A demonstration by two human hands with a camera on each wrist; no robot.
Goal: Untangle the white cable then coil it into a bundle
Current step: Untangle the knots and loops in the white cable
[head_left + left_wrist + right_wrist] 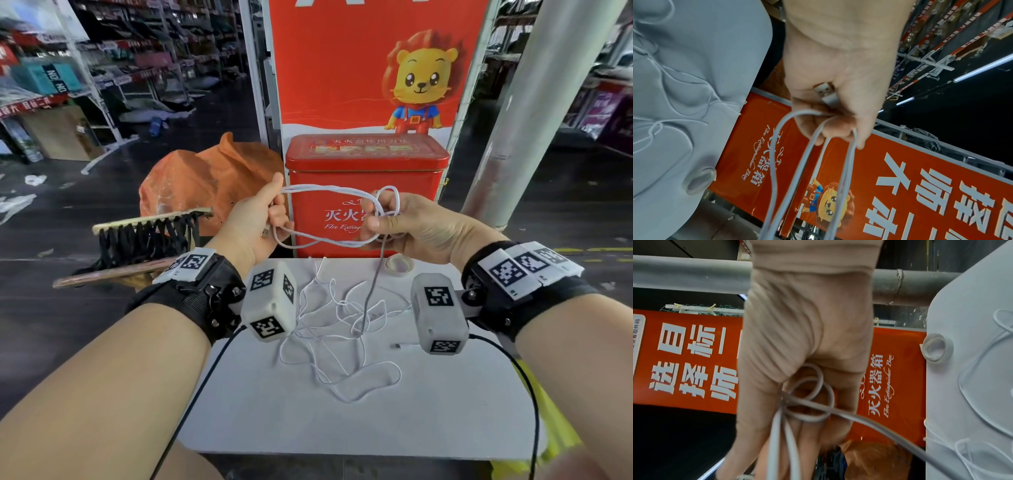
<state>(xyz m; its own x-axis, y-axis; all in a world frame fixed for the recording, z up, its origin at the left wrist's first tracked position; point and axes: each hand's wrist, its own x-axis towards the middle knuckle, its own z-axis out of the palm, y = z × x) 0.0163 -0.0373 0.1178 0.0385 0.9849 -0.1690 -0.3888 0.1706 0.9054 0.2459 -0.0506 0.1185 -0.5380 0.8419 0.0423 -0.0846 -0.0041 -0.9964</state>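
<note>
The white cable (329, 187) stretches in several long loops between my two raised hands, above the far edge of the white table (428, 421). My left hand (270, 209) grips one end of the loops, with the USB plug (825, 92) tucked in its palm. My right hand (383, 219) pinches the other end, where small loops (812, 392) wind round its fingers. From there one strand (373, 291) drops down to the tangled rest of the cable (342, 329) lying on the table. The other plug (399, 346) lies on the table near my right wrist.
A roll of tape (399, 264) sits at the table's far edge. Behind the table stands a red fire-extinguisher box (366, 164) under a red poster. An orange bag (205, 178) and a black comb-like rack (150, 233) lie left; a grey pillar (527, 113) rises right.
</note>
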